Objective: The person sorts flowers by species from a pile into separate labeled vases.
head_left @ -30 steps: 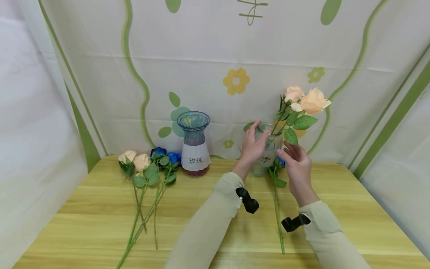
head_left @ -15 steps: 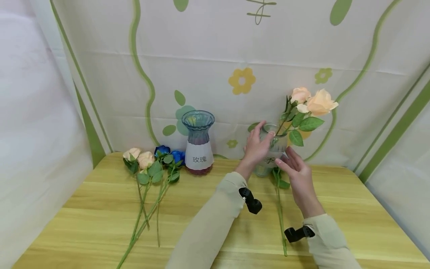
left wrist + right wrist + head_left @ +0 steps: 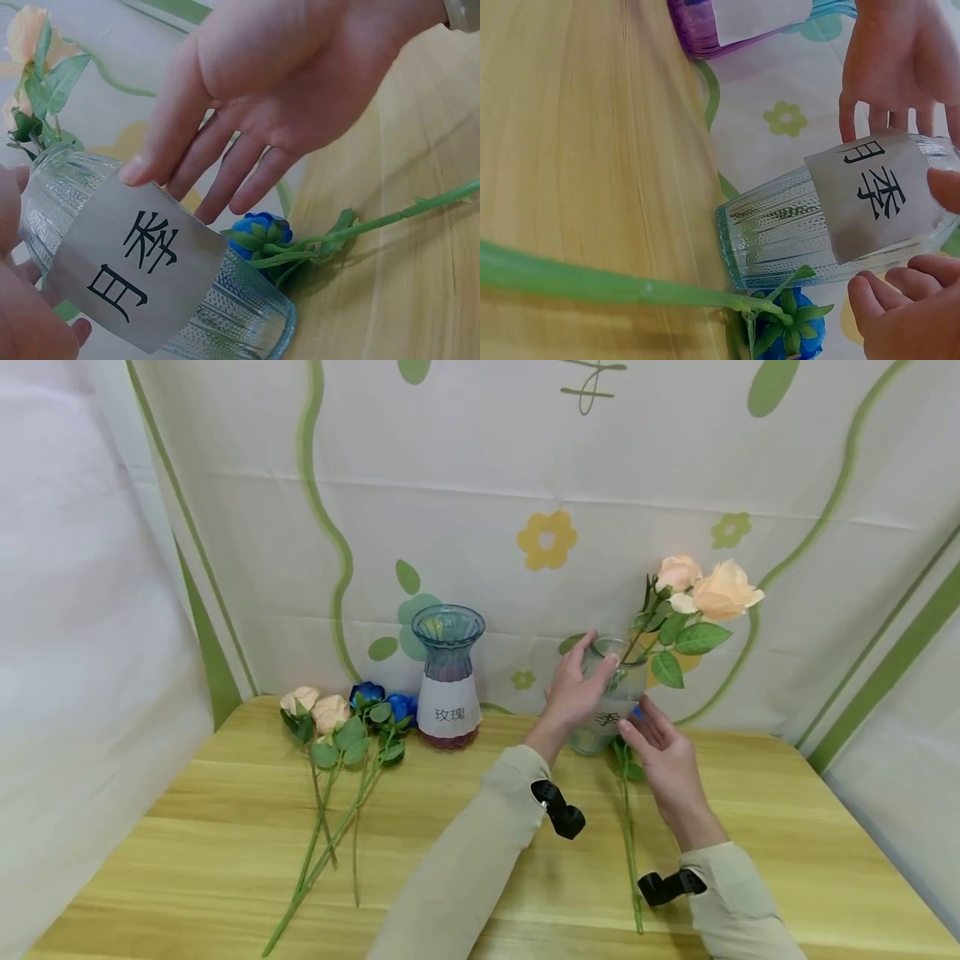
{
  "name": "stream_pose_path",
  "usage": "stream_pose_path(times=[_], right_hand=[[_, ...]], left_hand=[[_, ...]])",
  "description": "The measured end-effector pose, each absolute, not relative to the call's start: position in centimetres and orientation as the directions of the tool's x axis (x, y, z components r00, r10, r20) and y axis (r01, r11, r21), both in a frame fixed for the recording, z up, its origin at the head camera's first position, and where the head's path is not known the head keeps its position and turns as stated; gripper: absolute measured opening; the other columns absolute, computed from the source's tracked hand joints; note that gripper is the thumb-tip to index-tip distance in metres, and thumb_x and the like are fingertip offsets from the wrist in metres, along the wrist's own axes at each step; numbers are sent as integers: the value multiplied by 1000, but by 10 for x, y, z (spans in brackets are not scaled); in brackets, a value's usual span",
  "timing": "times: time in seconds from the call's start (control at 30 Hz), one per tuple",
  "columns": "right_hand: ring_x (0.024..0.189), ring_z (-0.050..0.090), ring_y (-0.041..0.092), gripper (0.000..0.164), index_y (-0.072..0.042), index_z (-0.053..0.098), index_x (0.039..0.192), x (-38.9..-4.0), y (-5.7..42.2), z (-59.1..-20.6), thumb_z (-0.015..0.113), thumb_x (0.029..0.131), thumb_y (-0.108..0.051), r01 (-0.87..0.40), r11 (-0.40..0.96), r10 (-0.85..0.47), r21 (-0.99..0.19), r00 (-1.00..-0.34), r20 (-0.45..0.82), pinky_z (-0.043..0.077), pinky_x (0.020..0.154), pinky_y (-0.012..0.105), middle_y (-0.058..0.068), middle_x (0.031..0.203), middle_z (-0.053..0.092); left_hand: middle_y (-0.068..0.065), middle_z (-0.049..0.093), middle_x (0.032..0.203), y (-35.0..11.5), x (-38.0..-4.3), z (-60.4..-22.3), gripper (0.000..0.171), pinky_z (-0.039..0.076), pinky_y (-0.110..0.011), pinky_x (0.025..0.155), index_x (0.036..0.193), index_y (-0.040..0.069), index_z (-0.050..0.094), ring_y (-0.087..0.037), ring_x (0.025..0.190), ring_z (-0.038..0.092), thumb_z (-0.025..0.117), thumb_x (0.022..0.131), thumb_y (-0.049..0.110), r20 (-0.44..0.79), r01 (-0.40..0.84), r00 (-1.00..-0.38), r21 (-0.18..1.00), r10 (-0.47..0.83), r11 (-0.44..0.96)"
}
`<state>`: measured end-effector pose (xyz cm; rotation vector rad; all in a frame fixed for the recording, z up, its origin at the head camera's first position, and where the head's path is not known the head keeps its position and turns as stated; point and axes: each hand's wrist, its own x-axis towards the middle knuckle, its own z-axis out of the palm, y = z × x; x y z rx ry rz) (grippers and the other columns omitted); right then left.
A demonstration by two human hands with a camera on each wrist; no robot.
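Observation:
In the head view, a clear ribbed glass vase (image 3: pixel 588 742) with a white label stands at the right back, peach roses (image 3: pixel 723 589) leaning out of its mouth. My left hand (image 3: pixel 573 697) holds its left side near the rim, thumb in front and fingers round the back. My right hand (image 3: pixel 667 760) is at the vase's right side. In the left wrist view, the right thumb touches the label (image 3: pixel 139 255) edge while the other fingers reach out fairly straight behind. A blue rose (image 3: pixel 810 319) lies by the vase's base, its stem toward the front.
A blue-and-purple glass vase (image 3: pixel 448 693) with a white label stands left of centre. Left of it lie peach roses (image 3: pixel 330 714) and blue roses (image 3: pixel 366 695) with crossing stems on the wooden table (image 3: pixel 225 827). A patterned white cloth (image 3: pixel 465 543) hangs behind.
The view has shifted slightly, moving everything a little to the right in the picture. My right hand has moved slightly lower along the vase's side. The left hand keeps its hold.

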<state>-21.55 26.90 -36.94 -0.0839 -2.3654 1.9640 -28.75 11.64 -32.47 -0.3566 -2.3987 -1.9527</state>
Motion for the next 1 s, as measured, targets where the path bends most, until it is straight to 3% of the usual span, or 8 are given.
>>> stream_pose_path(times=[0.17,0.27,0.47,0.8,1.0], right_hand=[[165,22,26,83,-25,14,172,-214,272,-370,63,107,-42,4,203,101,-979,-995,17,34,127,29,3,179,17],[166,21,26,83,-26,16,171,-215,273,-369,65,106,-41,3,187,92,-982,-996,14,34,127,27,2,180,17],[165,22,27,85,-25,17,171,-215,274,-369,67,105,-41,0,182,77,-983,-997,14,34,126,26,1,179,17],[164,27,29,83,-23,18,171,-215,276,-365,67,106,-34,-14,193,66,-981,-997,27,40,119,18,4,179,19],[163,29,30,81,-25,17,171,-214,275,-365,66,107,-32,-8,207,56,-978,-998,20,36,126,29,4,179,19]], left_hand=[[10,45,166,116,-281,-326,61,38,-55,125,162,39,41,-26,154,44,61,106,52,129,137,-990,981,60,139],[11,54,159,112,-274,-326,56,46,-48,121,156,34,51,-21,149,50,66,104,46,101,95,-993,991,-56,97],[9,68,142,84,-261,-326,45,49,-42,117,145,27,63,-17,137,59,71,102,37,83,77,-978,996,-189,39],[3,75,131,12,-234,-341,36,58,-40,104,135,21,72,-18,125,68,73,101,33,87,93,-969,996,-232,-16],[-4,73,130,-30,-220,-351,35,60,-33,97,134,17,73,-21,119,69,73,102,30,53,71,-970,995,-239,-70]])
